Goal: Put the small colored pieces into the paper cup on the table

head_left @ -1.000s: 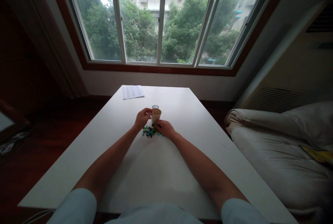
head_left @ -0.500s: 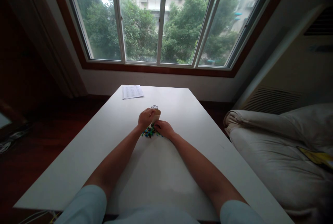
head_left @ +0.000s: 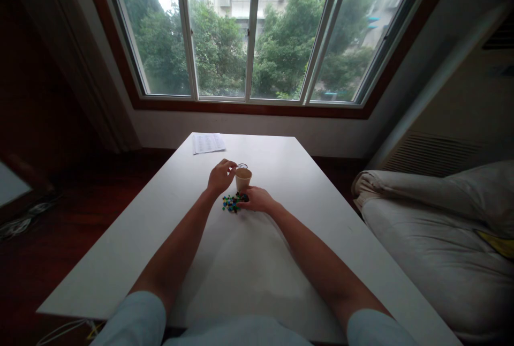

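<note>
A light brown paper cup (head_left: 243,177) stands upright on the white table (head_left: 249,260). My left hand (head_left: 221,176) is at its upper left edge, fingers bent and drawn together; anything between the fingertips is too small to make out. In front of the cup lies a loose pile of small green, blue and dark pieces (head_left: 230,204). My right hand (head_left: 258,199) rests at the right side of this pile, close to the cup's base, with thumb and fingers apart around some dark pieces. A thin ring-like item (head_left: 242,166) shows just behind the cup, partly hidden.
Printed sheets of paper (head_left: 209,143) lie at the table's far left corner. A window (head_left: 249,35) is beyond the table. To the right is a pale cushioned seat (head_left: 405,244), and cables (head_left: 28,217) lie on the floor at left.
My left hand has shifted left, off the front of the cup, so the cup now shows more fully. The right hand's thumb and fingers have spread at the pile. The view has shifted slightly.
</note>
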Motion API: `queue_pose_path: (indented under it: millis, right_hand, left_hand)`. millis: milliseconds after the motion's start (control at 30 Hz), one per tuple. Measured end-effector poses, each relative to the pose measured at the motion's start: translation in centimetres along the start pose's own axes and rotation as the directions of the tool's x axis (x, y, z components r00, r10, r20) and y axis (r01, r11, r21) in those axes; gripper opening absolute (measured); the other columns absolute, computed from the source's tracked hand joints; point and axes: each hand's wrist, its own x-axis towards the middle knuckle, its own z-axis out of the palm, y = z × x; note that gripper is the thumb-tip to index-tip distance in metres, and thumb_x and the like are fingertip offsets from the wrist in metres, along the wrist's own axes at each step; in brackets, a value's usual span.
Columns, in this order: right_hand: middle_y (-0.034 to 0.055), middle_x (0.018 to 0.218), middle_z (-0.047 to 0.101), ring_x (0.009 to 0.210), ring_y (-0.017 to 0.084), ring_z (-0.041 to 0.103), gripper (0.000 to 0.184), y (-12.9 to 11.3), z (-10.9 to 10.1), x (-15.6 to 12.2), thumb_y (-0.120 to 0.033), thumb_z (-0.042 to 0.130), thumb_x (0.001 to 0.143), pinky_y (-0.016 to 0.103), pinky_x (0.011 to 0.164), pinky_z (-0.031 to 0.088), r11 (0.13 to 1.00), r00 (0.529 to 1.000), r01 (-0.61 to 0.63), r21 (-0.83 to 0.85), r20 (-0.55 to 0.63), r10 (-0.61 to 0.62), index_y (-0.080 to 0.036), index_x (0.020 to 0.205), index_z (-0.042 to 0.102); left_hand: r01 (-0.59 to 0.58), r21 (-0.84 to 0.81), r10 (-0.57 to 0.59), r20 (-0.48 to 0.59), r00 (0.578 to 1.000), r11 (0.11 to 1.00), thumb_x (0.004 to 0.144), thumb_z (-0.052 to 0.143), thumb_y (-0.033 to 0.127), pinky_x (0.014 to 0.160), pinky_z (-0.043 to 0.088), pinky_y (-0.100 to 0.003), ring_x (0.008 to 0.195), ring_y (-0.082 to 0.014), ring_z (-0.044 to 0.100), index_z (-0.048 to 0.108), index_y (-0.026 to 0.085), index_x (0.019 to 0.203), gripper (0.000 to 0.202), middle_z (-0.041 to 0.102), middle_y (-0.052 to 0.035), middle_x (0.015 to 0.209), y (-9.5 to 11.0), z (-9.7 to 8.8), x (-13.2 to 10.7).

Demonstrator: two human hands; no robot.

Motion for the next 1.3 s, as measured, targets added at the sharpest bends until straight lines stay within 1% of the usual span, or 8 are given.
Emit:
queue_pose_path:
  millis: [167,433,533,633,700,833,933,1300]
  right_hand:
    - [0.0058,0.101,0.071,0.091,0.024,0.064,0.035,0.1,0.2,-0.1,-0.054,0.07,0.081,0.027,0.07,0.04,0.998,1.0,0.012,-0.059,0.007,-0.012,-0.026,0.102,0.071]
    - [0.0053,0.099,0.072,0.089,0.022,0.063,0.023,-0.2,0.7,0.0,-0.044,0.064,0.087,0.027,0.068,0.038,0.996,1.0,-0.001,-0.095,-0.009,0.0,-0.026,0.1,0.07]
    - [0.0058,0.099,0.072,0.089,0.022,0.063,0.019,-0.5,0.5,-0.1,-0.04,0.061,0.089,0.028,0.069,0.039,0.996,1.0,-0.019,-0.09,-0.015,0.018,-0.025,0.098,0.071]
    - [0.0063,0.101,0.072,0.089,0.022,0.064,0.017,-0.7,0.3,-0.1,-0.036,0.059,0.09,0.028,0.07,0.039,0.997,0.999,-0.038,-0.073,-0.017,0.036,-0.025,0.096,0.071]
    - [0.0062,0.103,0.071,0.091,0.022,0.064,0.017,-0.8,0.1,-0.2,-0.033,0.058,0.09,0.028,0.071,0.039,0.996,0.998,-0.055,-0.072,-0.009,0.054,-0.025,0.098,0.071]
    - [0.0053,0.106,0.071,0.096,0.02,0.063,0.02,-1.1,-0.4,-0.1,-0.03,0.056,0.091,0.026,0.076,0.039,0.993,0.998,-0.064,-0.096,0.02,0.066,-0.024,0.103,0.07]
    - [0.0055,0.105,0.071,0.095,0.02,0.063,0.021,-1.1,-0.8,0.0,-0.031,0.054,0.092,0.026,0.076,0.038,0.991,0.996,-0.085,-0.108,0.028,0.088,-0.023,0.102,0.07]
    - [0.0006,0.086,0.067,0.077,0.014,0.056,0.009,-1.4,-3.8,-0.2,-0.02,0.06,0.087,0.022,0.066,0.03,0.999,0.999,-0.025,0.031,-0.026,0.026,-0.021,0.095,0.063]
  left_hand:
    - [0.008,0.078,-0.026,0.234,0.972,0.997,0.084,0.065,0.031,0.064,0.041,-0.028,0.066,-0.0162,0.057,0.073,0.023,0.086,0.012,0.067,-0.0037,0.084,-1.6,-0.7,0.3]
    - [0.058,0.232,-0.153,0.417,0.896,0.971,0.079,0.067,0.04,0.061,0.039,-0.028,0.061,-0.0189,0.057,0.071,0.025,0.072,0.017,0.069,-0.0039,0.072,-3.3,-2.0,0.2]
    - [0.076,0.226,-0.179,0.478,0.86,0.971,0.073,0.072,0.04,0.058,0.039,-0.026,0.056,-0.0175,0.056,0.072,0.026,0.072,0.015,0.07,-0.0031,0.069,-3.8,-1.6,-0.2]
    - [0.055,0.168,-0.135,0.513,0.848,0.984,0.068,0.075,0.039,0.055,0.039,-0.025,0.051,-0.0158,0.054,0.071,0.026,0.069,0.014,0.066,-0.0008,0.061,-4.1,-0.8,-0.7]
    - [0.034,0.211,-0.149,0.56,0.815,0.977,0.07,0.073,0.04,0.057,0.041,-0.024,0.054,-0.0156,0.057,0.073,0.026,0.074,0.015,0.068,-0.001,0.064,-4.1,-0.3,-0.9]
    - [-0.024,0.396,-0.277,0.683,0.675,0.918,0.079,0.062,0.046,0.067,0.045,-0.025,0.075,-0.0177,0.065,0.075,0.025,0.093,0.029,0.074,-0.0036,0.089,-3.3,0.1,-1.0]
    - [-0.069,0.444,-0.31,0.72,0.621,0.893,0.082,0.057,0.049,0.072,0.047,-0.026,0.085,-0.0195,0.066,0.074,0.026,0.103,0.035,0.074,-0.0041,0.1,-2.7,0.2,-1.1]
    - [-0.088,0.44,-0.298,0.729,0.616,0.894,0.079,0.061,0.048,0.074,0.047,-0.026,0.087,-0.0202,0.066,0.073,0.025,0.106,0.037,0.073,-0.0043,0.102,-2.6,0.7,-1.5]
